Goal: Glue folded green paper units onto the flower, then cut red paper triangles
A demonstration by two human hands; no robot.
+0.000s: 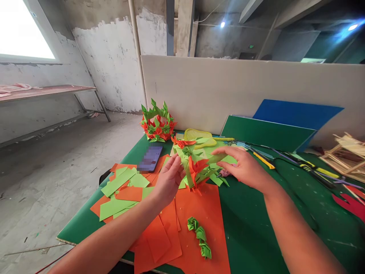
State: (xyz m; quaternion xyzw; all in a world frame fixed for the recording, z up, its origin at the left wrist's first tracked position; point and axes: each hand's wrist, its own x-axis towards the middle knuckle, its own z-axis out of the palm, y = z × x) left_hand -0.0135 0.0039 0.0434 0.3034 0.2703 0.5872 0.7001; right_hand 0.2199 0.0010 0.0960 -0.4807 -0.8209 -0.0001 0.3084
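Between my hands is a folded-paper craft of green strips with orange paper flowers (196, 167), held up over the table. My left hand (170, 177) has its thumb and fingers closed at the craft's left edge, next to a green rosette (186, 152). On the other side, my right hand (242, 165) pinches the end of a green paper strip (219, 156) between thumb and fingers. Three small green paper rosettes (201, 234) lie in a row on a large orange sheet (211, 213) below. Where my left fingertips meet the paper is partly hidden.
A finished-looking orange and green paper crown (157, 123) stands at the back left. Near it lies a phone (151, 158). Cut green paper pieces (118, 182) are at left. Toward the right are a yellow-handled tool (264, 160), green board (268, 131) and wooden stick frame (346, 156).
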